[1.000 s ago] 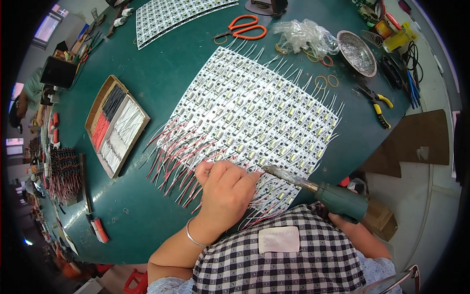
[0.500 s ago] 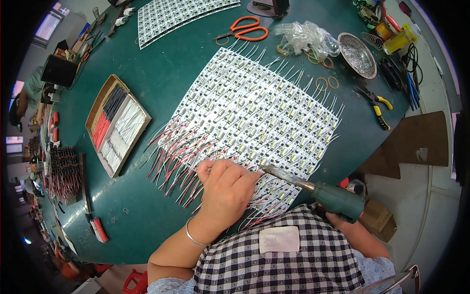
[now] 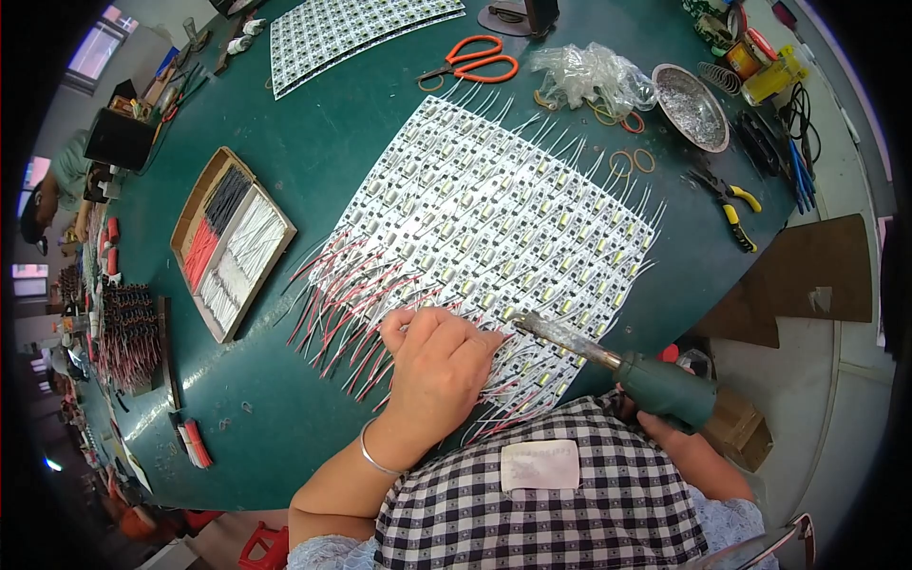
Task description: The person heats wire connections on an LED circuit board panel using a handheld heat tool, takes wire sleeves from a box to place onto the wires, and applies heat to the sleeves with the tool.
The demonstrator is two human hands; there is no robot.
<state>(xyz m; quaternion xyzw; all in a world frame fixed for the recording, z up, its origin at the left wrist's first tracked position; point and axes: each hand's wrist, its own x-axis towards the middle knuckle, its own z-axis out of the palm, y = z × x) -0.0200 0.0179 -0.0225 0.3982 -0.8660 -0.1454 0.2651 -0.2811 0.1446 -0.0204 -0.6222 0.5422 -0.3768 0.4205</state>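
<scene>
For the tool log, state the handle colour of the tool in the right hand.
The handle is dark green, showing best in the head view.

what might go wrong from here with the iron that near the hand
The left hand is very close to the tip of the soldering iron, so a slip could burn it if the iron is hot. A stray touch might also scorch the circuit-board sheet. The loose red and white wires crowd beside that hand and could tangle.

No lettering can be read, even on the pale pink patch (image 3: 540,465).
</scene>
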